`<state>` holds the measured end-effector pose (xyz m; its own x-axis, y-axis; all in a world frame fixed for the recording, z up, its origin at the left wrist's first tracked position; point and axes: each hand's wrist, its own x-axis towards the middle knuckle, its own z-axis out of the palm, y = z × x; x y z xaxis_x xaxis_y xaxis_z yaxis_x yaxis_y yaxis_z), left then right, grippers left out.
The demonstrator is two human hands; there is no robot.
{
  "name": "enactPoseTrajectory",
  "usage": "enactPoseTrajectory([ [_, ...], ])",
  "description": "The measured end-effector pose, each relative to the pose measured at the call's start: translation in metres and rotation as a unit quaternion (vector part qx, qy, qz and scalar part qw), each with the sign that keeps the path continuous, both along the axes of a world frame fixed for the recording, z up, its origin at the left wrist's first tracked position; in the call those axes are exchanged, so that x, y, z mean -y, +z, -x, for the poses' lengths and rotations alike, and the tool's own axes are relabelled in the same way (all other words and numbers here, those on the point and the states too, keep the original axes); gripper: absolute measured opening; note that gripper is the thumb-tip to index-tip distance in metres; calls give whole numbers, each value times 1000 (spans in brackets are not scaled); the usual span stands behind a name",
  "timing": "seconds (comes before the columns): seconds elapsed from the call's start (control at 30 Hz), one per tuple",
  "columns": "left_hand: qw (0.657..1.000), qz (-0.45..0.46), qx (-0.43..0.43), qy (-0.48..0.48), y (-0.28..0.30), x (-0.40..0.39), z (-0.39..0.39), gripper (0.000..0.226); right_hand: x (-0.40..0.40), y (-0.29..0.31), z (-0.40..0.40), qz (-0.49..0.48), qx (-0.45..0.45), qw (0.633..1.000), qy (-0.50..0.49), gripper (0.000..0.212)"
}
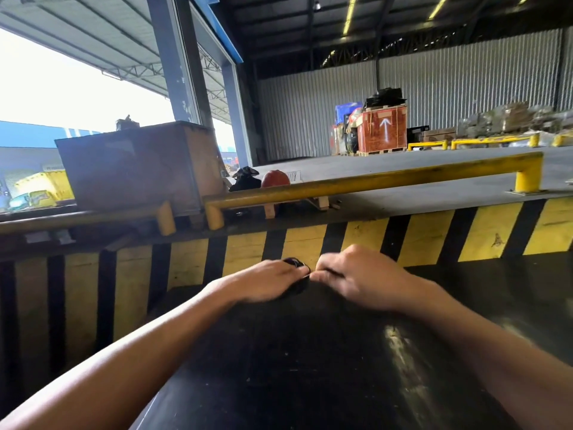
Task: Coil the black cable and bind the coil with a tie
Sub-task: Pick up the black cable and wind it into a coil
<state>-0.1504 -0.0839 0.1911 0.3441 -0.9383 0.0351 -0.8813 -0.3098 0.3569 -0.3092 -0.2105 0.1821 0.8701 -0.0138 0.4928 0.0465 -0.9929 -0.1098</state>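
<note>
The black cable coil (294, 262) is small and mostly hidden under my fingers, over the far edge of a black surface (310, 352). My left hand (266, 280) lies on top of the coil and grips it. My right hand (356, 274) is closed right beside it, fingertips pinched at the coil's right edge on something thin. Whether that thin thing is the tie cannot be told; the hands are blurred.
A yellow-and-black striped dock wall (341, 240) rises just behind the hands. Above it runs a yellow guard rail (372, 181), with a brown crate (136, 169) at the left. Pallets with boxes (381, 128) stand far back by the corrugated wall.
</note>
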Motion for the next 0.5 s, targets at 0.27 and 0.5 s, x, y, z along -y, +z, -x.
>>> enactPoseTrajectory([
  [0.27,828,-33,-532,-174,10,-16,19,52,22,7,10,-194,137,971,36,22],
  [0.5,783,129,-564,-229,23,-10,46,56,10,-26,-11,-498,67,861,80,29],
])
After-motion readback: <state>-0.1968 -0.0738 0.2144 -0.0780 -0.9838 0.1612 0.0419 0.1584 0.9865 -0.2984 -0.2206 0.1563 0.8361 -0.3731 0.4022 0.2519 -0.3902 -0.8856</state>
